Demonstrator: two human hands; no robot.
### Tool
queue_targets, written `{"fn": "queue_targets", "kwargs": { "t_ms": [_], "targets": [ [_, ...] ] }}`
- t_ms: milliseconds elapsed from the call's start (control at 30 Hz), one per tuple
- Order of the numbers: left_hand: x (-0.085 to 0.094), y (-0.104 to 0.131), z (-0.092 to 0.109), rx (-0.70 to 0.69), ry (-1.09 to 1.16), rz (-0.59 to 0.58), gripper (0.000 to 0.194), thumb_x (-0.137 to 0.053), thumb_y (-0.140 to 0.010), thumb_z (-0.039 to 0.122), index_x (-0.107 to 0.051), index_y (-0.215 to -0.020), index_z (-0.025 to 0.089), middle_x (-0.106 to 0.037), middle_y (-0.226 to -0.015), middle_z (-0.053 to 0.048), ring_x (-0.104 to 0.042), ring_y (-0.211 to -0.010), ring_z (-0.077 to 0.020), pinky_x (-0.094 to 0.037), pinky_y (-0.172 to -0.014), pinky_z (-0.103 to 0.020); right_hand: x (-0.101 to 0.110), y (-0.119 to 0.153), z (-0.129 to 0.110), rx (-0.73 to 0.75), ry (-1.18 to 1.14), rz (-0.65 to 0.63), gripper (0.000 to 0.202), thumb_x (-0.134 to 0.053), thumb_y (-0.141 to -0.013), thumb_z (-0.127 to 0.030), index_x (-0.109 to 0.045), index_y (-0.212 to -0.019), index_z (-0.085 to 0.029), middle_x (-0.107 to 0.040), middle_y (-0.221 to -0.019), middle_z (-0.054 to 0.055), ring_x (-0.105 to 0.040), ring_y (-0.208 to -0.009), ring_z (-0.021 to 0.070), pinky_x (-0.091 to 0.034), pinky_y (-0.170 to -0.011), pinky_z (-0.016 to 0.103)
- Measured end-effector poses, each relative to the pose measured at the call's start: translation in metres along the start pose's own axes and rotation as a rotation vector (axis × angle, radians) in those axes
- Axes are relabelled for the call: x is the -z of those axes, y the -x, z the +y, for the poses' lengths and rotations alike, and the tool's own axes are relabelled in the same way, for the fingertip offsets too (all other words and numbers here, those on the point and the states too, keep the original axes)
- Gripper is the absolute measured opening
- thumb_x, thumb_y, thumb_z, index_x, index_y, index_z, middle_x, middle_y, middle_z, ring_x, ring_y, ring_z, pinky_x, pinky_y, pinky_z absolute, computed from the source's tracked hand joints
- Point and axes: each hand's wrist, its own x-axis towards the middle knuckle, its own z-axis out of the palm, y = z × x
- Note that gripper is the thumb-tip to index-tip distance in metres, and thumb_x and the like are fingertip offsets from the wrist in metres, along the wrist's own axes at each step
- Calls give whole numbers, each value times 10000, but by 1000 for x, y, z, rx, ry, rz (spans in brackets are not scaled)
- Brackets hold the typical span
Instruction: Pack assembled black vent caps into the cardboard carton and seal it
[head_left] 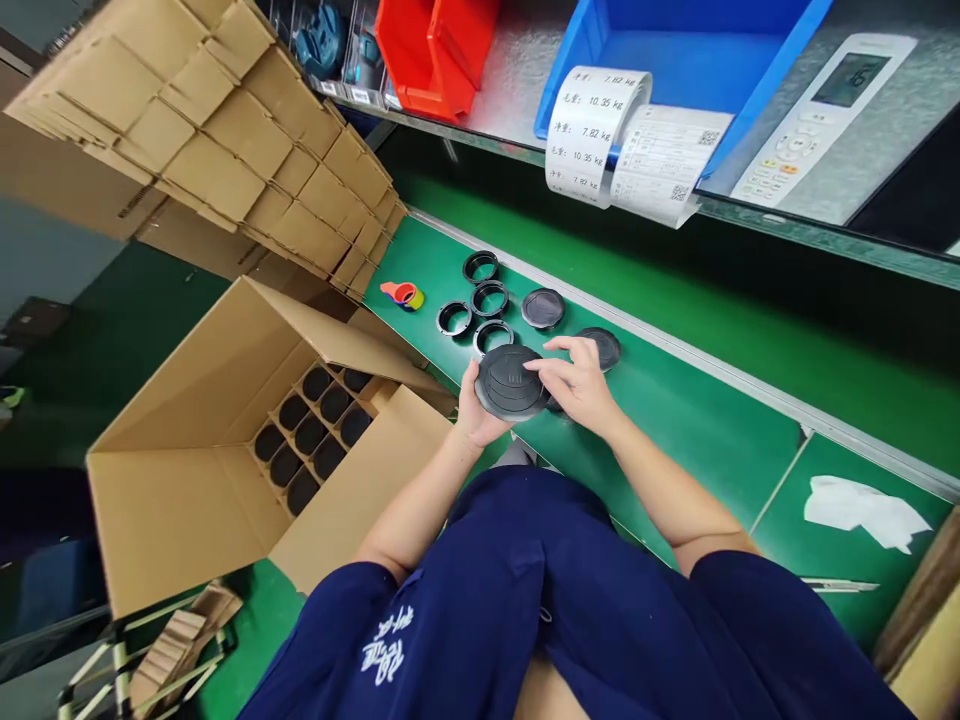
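My left hand [478,412] grips a round black air vent [510,388] by its edge, holding it above the front of the green bench. The vent's face is turned up and shows curved lines and small slats. My right hand [581,388] is over its right side, fingers apart, with a fingertip at the face; whether it presses cannot be seen. Just beyond lie several open black rings [490,299]. Two similar black discs, one farther back [543,309] and another [604,347] partly behind my right hand, rest on the bench. Something dark shows under that hand, mostly hidden.
To the left stands an open carton [187,500] with black round pieces in cardboard dividers. Stacked cardboard dividers [247,130] rise behind it. Tape rolls [409,295] lie at the bench's far left. A shelf above carries blue [675,60] and red bins [435,50] and hanging labels [592,135].
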Motion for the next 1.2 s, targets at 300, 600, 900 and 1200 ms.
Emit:
{"fn": "queue_targets", "kwargs": {
  "t_ms": [300, 600, 900, 1200],
  "targets": [
    [11, 12, 4, 10, 91, -38, 648, -436, -944, 711, -664, -1168, 147, -723, -1047, -128, -690, -987, -277, -525, -930, -427, -35, -13, 13, 18, 115, -146, 655, -258, -1040, -650, -792, -1147, -286, -540, -1387, 92, -399, -1347, 289, -290, -1201, 525],
    [21, -1, 23, 80, 160, -10, 665, -465, -909, 753, -673, -1123, 159, -718, -1074, -142, -680, -964, -293, -537, -836, -417, -43, -23, 7, -178, -55, -85, 677, -232, -1042, -666, -762, -1208, -279, -558, -1365, 75, -486, -1329, 249, -329, -1212, 459],
    [47, -20, 45, 133, 182, 19, 678, -441, -925, 742, -674, -1204, 169, -734, -1096, -126, -683, -1027, -305, -545, -912, -462, -71, -23, 16, -8, 188, -227, 592, -340, -1036, -625, -601, -1447, -289, -464, -1541, 88, -363, -1449, 312, -244, -1251, 559],
    [107, -40, 46, 285, 86, 170, 747, -361, -937, 775, -643, -1267, 167, -728, -1086, -148, -682, -1061, -330, -528, -960, -482, -132, -40, 64, -126, 249, -555, 1100, -811, -756, -511, -238, -1640, -194, -230, -1637, 202, -235, -1514, 374, -342, -1204, 548]
  ]
}}
